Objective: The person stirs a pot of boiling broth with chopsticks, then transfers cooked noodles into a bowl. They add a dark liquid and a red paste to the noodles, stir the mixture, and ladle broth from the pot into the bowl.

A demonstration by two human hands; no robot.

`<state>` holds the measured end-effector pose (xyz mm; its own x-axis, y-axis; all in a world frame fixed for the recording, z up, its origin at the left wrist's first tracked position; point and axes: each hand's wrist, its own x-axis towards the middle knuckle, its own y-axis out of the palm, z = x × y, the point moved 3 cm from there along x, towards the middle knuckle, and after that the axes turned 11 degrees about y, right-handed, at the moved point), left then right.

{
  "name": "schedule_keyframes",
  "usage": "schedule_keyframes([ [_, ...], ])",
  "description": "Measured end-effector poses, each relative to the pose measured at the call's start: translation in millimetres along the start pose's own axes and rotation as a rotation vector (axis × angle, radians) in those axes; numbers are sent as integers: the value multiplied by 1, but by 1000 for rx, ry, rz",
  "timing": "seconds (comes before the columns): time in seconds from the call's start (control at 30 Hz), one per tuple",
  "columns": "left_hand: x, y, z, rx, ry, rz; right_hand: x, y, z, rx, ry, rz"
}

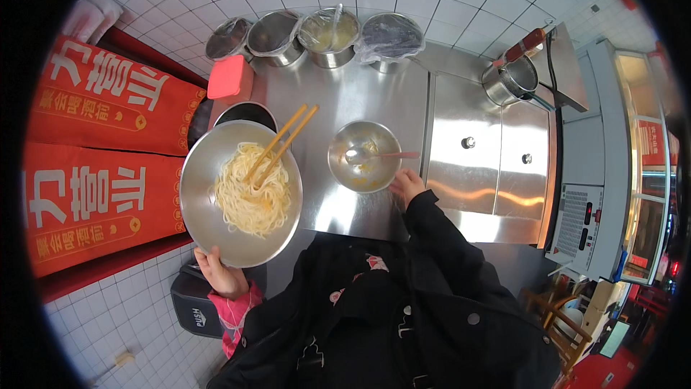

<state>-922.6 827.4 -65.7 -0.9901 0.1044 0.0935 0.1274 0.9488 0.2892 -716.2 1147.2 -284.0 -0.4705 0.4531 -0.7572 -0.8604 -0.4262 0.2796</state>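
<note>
My left hand [220,273] grips the lower rim of a large stainless steel bowl [202,184]. Pale noodles [253,189] lie in that bowl, and a pair of wooden chopsticks [290,138] stands in them, sticking out over the upper right rim. On the steel counter before me sits a smaller metal bowl [340,173] with yellowish residue and a spoon [397,155] whose pinkish handle rests over the right rim. At its lower right edge is my right hand [407,184], fingers at the rim; whether they pinch it cannot be told.
Several steel pots [332,57] covered with plastic film line the tiled wall. A red-lidded container [229,78] stands at the left, above a dark round vessel [247,112]. Right are steel lids with knobs [468,142] and a pot holding strainers [499,89]. A black bin [194,302] stands lower left.
</note>
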Motion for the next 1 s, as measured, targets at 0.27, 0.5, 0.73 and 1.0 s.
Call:
schedule_keyframes([
  [0.27, 25, 6, 2, -2, 8, 23, -2, 9, 6, 70, -34, 8],
  [0.5, 31, -16, -10, 26, 30, -17, 14, 38, 39, 21, -118, 56],
  [0.73, 14, -45, -19, 43, 49, -50, 71, 120, 86, 19, -177, 131],
  [1.0, -10, -76, -36, 73, 66, -224, 71, 152, 106, 48, -197, 129],
])
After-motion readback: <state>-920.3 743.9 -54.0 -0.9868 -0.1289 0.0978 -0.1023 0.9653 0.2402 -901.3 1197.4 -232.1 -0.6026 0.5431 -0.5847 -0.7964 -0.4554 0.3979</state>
